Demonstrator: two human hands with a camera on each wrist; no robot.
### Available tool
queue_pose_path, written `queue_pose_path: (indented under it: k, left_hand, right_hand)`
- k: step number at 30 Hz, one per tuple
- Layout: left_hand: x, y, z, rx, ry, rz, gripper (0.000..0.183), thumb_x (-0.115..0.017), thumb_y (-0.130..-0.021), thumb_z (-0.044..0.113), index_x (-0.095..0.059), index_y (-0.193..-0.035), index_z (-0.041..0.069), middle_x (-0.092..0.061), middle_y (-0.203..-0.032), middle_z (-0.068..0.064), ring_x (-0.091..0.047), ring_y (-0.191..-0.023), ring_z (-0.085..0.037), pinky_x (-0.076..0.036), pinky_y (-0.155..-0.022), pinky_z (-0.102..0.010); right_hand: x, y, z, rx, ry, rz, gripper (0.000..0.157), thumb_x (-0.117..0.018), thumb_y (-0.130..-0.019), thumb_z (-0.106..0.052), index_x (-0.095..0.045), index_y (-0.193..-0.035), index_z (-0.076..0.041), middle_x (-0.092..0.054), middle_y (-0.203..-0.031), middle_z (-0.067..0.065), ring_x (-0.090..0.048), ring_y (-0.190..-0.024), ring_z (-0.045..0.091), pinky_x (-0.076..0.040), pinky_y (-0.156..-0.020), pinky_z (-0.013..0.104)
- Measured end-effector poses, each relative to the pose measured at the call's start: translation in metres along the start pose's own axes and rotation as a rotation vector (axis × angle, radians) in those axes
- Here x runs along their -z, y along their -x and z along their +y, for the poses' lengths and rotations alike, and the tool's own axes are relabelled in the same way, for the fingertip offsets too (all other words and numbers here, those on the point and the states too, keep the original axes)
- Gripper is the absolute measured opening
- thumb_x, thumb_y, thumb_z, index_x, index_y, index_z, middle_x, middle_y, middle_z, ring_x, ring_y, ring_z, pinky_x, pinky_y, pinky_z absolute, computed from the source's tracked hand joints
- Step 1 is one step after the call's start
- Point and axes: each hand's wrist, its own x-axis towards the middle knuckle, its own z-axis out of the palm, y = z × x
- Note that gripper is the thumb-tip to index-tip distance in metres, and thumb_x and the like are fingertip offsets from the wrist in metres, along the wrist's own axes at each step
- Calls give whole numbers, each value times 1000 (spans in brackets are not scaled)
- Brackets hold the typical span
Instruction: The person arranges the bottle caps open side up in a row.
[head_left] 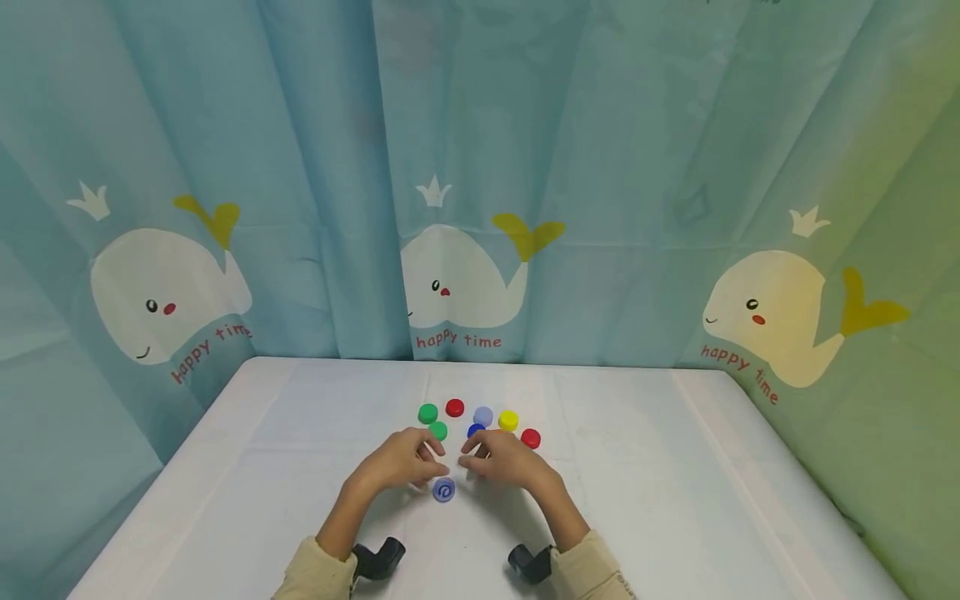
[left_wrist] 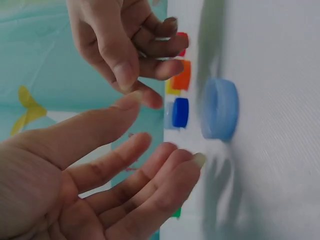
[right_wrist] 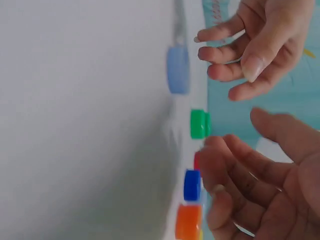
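Note:
A light blue bottle cap point(head_left: 444, 489) lies on the white table just in front of both hands; in the left wrist view the same cap point(left_wrist: 220, 109) shows its side and rim. My left hand point(head_left: 405, 458) hovers to its upper left, fingers spread and slightly bent, holding nothing. Across from it, my right hand point(head_left: 504, 458) is held at the cap's upper right, its loosely bent fingers also bare. Behind the hands are a dark blue cap point(head_left: 476, 430) and a green cap point(head_left: 438, 430). An orange cap point(right_wrist: 188, 222) appears beside the right hand in the wrist views.
Farther back lie another green cap point(head_left: 427, 413), a red cap point(head_left: 454, 407), a pale blue cap point(head_left: 483, 416) and a yellow cap point(head_left: 508, 420). A second red cap point(head_left: 531, 438) sits right of the right hand. A whale-printed curtain point(head_left: 630, 183) hangs behind the table point(head_left: 675, 483).

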Motion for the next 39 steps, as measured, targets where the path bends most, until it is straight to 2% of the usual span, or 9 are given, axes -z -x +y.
queue_pose_path:
  k: [3,7,10,16,23,29,39]
  left_hand:
    - [-2,-5,3,-46,11,78,28,-74,-81,14,-62,-99,-3,-60,-76,-3,-61,-61,-19,-50,-56,-29]
    - [-6,-15,7,-127,-50,213,16,-65,-84,4,-66,-99,-1,-64,-83,-4,-61,-73,-18,-51,-66,-32]
    - [-9,-21,10,-160,-100,257,21,-59,-83,-2,-68,-102,0,-66,-92,-7,-61,-83,-20,-51,-76,-35]
    - [-15,-24,12,-128,-115,256,23,-63,-87,3,-66,-109,0,-67,-103,-9,-62,-90,-24,-51,-81,-37]
    - [-21,-25,10,-101,-109,278,22,-68,-86,9,-66,-107,3,-66,-95,-6,-60,-82,-19,-52,-71,-30]
    - [-26,-23,10,-77,-88,249,22,-69,-86,11,-66,-106,4,-66,-92,-4,-60,-82,-18,-53,-71,-28]
    - [-30,-21,6,-91,-97,213,20,-68,-86,9,-66,-105,3,-65,-89,-3,-61,-81,-19,-53,-73,-30]
  right_hand:
    - [10,2,4,10,-4,96,15,-66,-89,-17,-65,-96,-4,-63,-78,-1,-58,-63,9,-49,-59,24]
    - [19,2,11,11,22,208,10,-65,-88,-12,-65,-94,-4,-63,-81,1,-57,-71,12,-49,-62,27]
    - [23,1,15,-15,21,275,12,-65,-87,-9,-66,-97,-3,-63,-88,3,-58,-79,17,-50,-69,30]
    - [22,-1,19,-97,19,321,21,-69,-84,-5,-65,-104,-1,-63,-100,11,-60,-85,24,-52,-75,35]
    - [16,-3,21,-196,194,301,22,-74,-80,-6,-69,-102,-4,-63,-95,11,-60,-89,27,-50,-83,42]
    - [10,-4,25,-189,258,306,24,-76,-77,-5,-68,-100,-3,-61,-88,9,-60,-80,23,-51,-79,39]
    - [4,-5,27,-191,295,311,27,-78,-76,-6,-67,-101,-3,-61,-83,6,-57,-73,19,-52,-73,35]
